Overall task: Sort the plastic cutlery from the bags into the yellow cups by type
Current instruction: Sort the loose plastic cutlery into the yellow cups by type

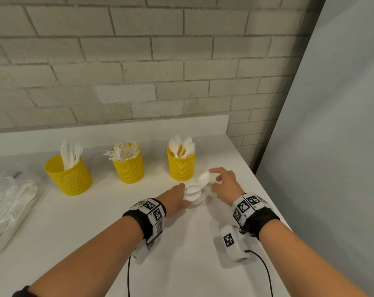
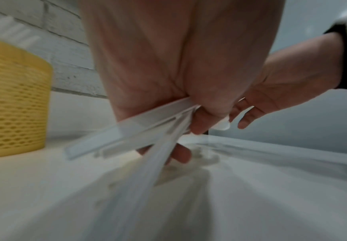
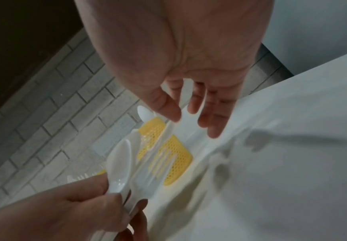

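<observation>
Three yellow mesh cups stand in a row: the knife cup (image 1: 68, 175), the fork cup (image 1: 129, 166) and the spoon cup (image 1: 181, 166). In front of the spoon cup my left hand (image 1: 177, 199) grips a bundle of white cutlery (image 1: 192, 194) by the handles (image 2: 127, 135); a spoon (image 3: 120, 163) and a fork (image 3: 153, 164) show in it. My right hand (image 1: 222, 183) reaches in from the right and pinches the bowl end of one spoon (image 1: 205, 177) between thumb and index finger. Its other fingers (image 3: 213, 124) stay fairly straight.
Clear plastic bags (image 1: 10, 194) with more white cutlery lie at the table's left. The white table (image 1: 96, 221) ends close to my right wrist at its right edge (image 1: 267, 194). A brick wall (image 1: 139, 71) runs behind the cups.
</observation>
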The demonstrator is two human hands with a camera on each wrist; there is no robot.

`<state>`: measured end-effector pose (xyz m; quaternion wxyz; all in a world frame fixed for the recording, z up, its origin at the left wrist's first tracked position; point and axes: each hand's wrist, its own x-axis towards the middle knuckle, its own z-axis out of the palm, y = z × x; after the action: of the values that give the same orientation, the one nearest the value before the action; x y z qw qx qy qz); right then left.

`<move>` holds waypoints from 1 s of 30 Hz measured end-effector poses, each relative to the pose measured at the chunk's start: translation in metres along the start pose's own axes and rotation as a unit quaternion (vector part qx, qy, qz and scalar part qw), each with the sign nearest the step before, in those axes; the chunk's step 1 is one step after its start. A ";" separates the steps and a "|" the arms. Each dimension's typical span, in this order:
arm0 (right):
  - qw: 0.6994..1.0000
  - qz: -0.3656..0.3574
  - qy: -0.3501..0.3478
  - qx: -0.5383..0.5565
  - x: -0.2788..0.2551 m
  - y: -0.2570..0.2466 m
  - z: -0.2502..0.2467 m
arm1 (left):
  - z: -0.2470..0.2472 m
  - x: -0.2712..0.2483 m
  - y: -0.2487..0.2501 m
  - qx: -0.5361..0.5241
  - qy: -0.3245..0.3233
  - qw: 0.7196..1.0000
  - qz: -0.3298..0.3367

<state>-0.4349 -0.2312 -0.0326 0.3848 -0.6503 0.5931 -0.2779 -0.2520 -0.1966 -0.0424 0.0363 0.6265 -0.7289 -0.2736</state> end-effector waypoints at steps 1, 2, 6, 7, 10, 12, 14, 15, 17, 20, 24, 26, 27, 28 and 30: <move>0.999 -0.023 0.014 0.023 0.000 -0.005 0.001 | -0.005 -0.004 -0.003 -0.044 0.000 0.999 0.016; 0.997 -0.045 0.022 0.054 0.000 -0.012 0.001 | -0.010 -0.008 -0.004 -0.085 -0.001 0.996 0.032; 0.977 -0.076 0.010 0.201 0.000 -0.047 0.007 | -0.025 -0.024 -0.008 -0.163 0.023 0.982 0.088; 0.972 -0.082 0.007 0.221 -0.001 -0.056 0.008 | -0.028 -0.026 -0.010 -0.176 0.031 0.980 0.090; 0.967 -0.108 -0.033 0.228 -0.005 -0.077 0.017 | -0.034 -0.030 -0.019 -0.264 0.057 0.960 0.067; 0.968 -0.119 -0.065 0.213 -0.004 -0.087 0.027 | -0.040 -0.035 -0.023 -0.325 0.070 0.940 0.080; 0.968 -0.120 -0.046 0.217 -0.001 -0.095 0.038 | -0.048 -0.040 -0.027 -0.350 0.085 0.928 0.096; 0.969 -0.118 -0.019 0.215 0.002 -0.098 0.043 | -0.051 -0.043 -0.029 -0.354 0.094 0.925 0.098; 0.974 -0.103 0.018 0.200 0.006 -0.103 0.050 | -0.056 -0.048 -0.035 -0.381 0.109 0.913 0.093; 0.973 -0.117 0.003 0.198 0.009 -0.113 0.057 | -0.063 -0.056 -0.041 -0.389 0.120 0.908 0.102; 0.963 -0.140 0.024 0.230 0.013 -0.132 0.060 | -0.071 -0.066 -0.052 -0.428 0.137 0.888 0.097; 0.953 -0.148 0.054 0.259 0.014 -0.144 0.058 | -0.073 -0.070 -0.060 -0.435 0.150 0.884 0.083; 0.943 -0.160 0.066 0.285 0.015 -0.150 0.056 | -0.074 -0.071 -0.065 -0.445 0.156 0.879 0.075; 0.929 -0.174 0.078 0.317 0.014 -0.158 0.053 | -0.076 -0.073 -0.070 -0.452 0.164 0.874 0.068; 0.894 -0.218 0.099 0.378 0.011 -0.174 0.048 | -0.080 -0.074 -0.084 -0.448 0.191 0.872 0.047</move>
<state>-0.2971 -0.2339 0.0843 0.4704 -0.5379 0.3219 -0.6211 -0.1295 -0.1613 0.0100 0.4640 0.5484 -0.5355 -0.4440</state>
